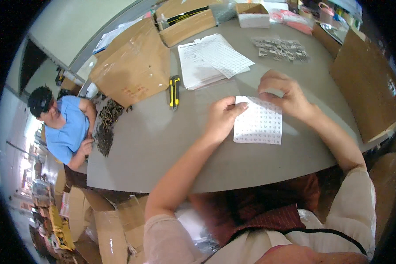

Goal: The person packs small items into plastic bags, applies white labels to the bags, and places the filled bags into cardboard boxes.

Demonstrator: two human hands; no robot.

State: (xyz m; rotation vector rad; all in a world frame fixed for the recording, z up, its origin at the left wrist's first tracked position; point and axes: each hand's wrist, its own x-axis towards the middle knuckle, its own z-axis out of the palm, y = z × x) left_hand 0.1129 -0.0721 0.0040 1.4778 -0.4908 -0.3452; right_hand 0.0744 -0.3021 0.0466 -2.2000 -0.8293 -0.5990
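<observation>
A white sheet of small printed round stickers (258, 125) is held up over the grey table in front of me. My left hand (224, 115) pinches its upper left edge, thumb on the front. At the sheet's upper right is my right hand (284, 93), fingers curled and thumb and fingertips brought together by the top edge. Whether a sticker sits between those fingertips is too small to see. Beyond my hands lies a stack of papers (191, 66) with another sticker sheet (229, 59) on top. Small metal parts in clear bags (280, 49) rest farther right.
A yellow and black box cutter (174, 93) lies beside a large cardboard box (132, 66). Another open carton (185, 22) stands behind. Upright cardboard (365, 86) borders the right side. At the left, a person in a blue shirt (66, 125) sits by piles of small dark parts (104, 138).
</observation>
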